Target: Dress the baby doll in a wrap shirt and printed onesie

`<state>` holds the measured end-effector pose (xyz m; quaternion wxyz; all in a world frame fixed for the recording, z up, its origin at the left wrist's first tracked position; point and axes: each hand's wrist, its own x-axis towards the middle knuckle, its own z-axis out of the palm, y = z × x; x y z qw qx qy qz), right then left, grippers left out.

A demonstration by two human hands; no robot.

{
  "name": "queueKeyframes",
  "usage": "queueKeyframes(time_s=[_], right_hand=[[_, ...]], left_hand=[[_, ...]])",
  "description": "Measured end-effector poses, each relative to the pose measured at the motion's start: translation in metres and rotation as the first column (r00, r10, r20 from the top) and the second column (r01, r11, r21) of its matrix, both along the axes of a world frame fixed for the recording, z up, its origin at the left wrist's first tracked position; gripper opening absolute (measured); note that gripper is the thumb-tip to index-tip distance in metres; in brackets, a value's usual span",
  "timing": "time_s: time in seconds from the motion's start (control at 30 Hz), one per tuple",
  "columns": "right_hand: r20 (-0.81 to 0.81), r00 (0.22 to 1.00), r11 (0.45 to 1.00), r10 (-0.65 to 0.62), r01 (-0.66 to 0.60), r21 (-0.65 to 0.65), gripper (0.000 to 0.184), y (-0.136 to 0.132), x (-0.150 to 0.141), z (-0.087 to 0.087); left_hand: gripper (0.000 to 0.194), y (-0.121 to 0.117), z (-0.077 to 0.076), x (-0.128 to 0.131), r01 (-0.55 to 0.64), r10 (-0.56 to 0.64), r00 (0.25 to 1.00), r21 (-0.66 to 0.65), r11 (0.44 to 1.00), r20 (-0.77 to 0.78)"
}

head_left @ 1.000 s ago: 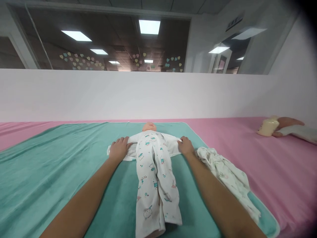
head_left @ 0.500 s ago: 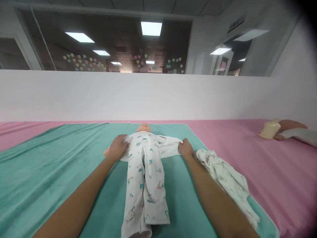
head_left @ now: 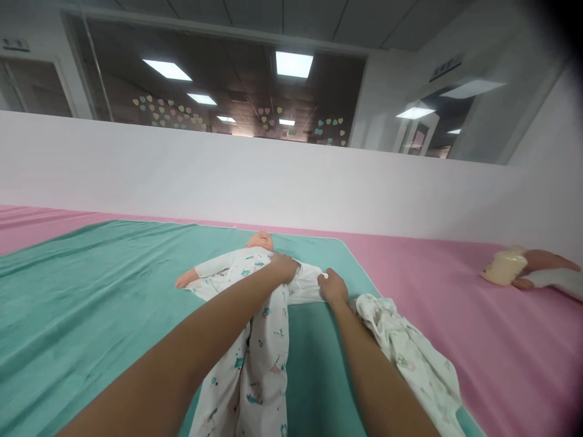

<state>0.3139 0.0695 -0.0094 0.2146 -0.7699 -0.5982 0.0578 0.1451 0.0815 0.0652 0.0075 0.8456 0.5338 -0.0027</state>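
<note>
A baby doll [head_left: 260,241] lies on its back, its body covered by a white printed baby romper [head_left: 268,340] whose legs stretch towards me. The doll's hand [head_left: 186,278] sticks out of the sleeve on the left. My left hand [head_left: 285,267] reaches across the doll's chest, its fingers closed on the romper at the top of the right sleeve; the fingertips are partly hidden. My right hand [head_left: 334,286] pinches the cuff end of that white sleeve [head_left: 307,284], which is pulled out sideways. No doll hand shows at this cuff.
A crumpled white printed garment [head_left: 410,346] lies beside my right forearm. Beneath everything is a green sheet [head_left: 113,291] over a pink cover [head_left: 423,267]. Far right, another doll [head_left: 546,267] in a yellowish diaper lies near the white wall [head_left: 273,188].
My left hand has moved right, from the doll's left-side sleeve across its chest to the opposite sleeve. My right hand keeps its hold on the cuff. The view has tilted slightly.
</note>
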Motion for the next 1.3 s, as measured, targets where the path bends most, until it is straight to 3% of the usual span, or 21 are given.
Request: queueKeyframes(time_s=[0.1, 0.2, 0.33, 0.47, 0.63, 0.73, 0.83, 0.93, 1.03, 1.1, 1.2, 1.3], right_hand=[[0.002, 1.0, 1.0, 0.005, -0.005, 0.008, 0.024, 0.0, -0.001, -0.001], [-0.024, 1.0, 0.999, -0.016, 0.017, 0.027, 0.023, -0.001, -0.003, 0.0], [-0.224, 0.97, 0.982, -0.094, 0.127, 0.139, 0.015, -0.001, 0.0, 0.001], [-0.386, 0.907, 0.937, -0.167, 0.268, 0.223, 0.011, 0.003, 0.007, -0.001], [-0.484, 0.864, 0.916, -0.137, 0.296, 0.27, 0.015, 0.007, 0.013, -0.007], [-0.518, 0.855, 0.922, -0.028, 0.223, 0.317, 0.02, 0.008, 0.01, -0.009], [-0.548, 0.835, 0.917, 0.056, 0.174, 0.358, 0.031, 0.009, 0.008, -0.009], [-0.575, 0.811, 0.908, 0.104, 0.158, 0.387, 0.036, 0.01, 0.009, -0.009], [-0.591, 0.795, 0.898, 0.133, 0.156, 0.412, 0.036, 0.01, 0.011, -0.01], [-0.609, 0.781, 0.893, 0.142, 0.165, 0.419, 0.04, 0.009, 0.011, -0.011], [-0.596, 0.79, 0.892, 0.147, 0.155, 0.425, 0.044, 0.007, 0.01, -0.01], [-0.53, 0.836, 0.903, 0.143, 0.11, 0.416, 0.033, 0.001, 0.003, -0.006]], left_hand=[[0.039, 0.006, -0.005, 0.003, 0.037, -0.037, 0.999, -0.017, 0.999, -0.013], [0.045, 0.008, 0.001, -0.006, 0.091, -0.091, 0.996, -0.038, 0.995, -0.018], [0.049, 0.011, 0.023, -0.03, 0.151, -0.154, 0.987, -0.075, 0.986, -0.041], [0.036, 0.011, 0.052, -0.056, 0.199, -0.203, 0.971, -0.044, 0.979, -0.124], [0.033, 0.002, 0.074, -0.074, 0.14, -0.137, 0.989, 0.046, 0.989, -0.059], [0.032, -0.006, 0.067, -0.06, 0.124, -0.114, 0.99, 0.124, 0.985, -0.081], [0.032, -0.01, 0.042, -0.028, 0.107, -0.087, 0.99, 0.194, 0.975, -0.109], [0.035, -0.01, 0.016, 0.004, 0.089, -0.073, 0.993, 0.189, 0.978, -0.092], [0.034, -0.015, 0.007, 0.018, 0.065, -0.055, 0.997, 0.174, 0.983, -0.062], [0.035, -0.024, 0.01, 0.009, 0.055, -0.05, 0.998, 0.181, 0.982, -0.031], [0.035, -0.049, 0.019, -0.03, 0.015, -0.044, 0.993, 0.26, 0.965, 0.105], [0.031, -0.078, 0.012, -0.086, -0.146, -0.055, 0.883, 0.385, 0.911, 0.465]])
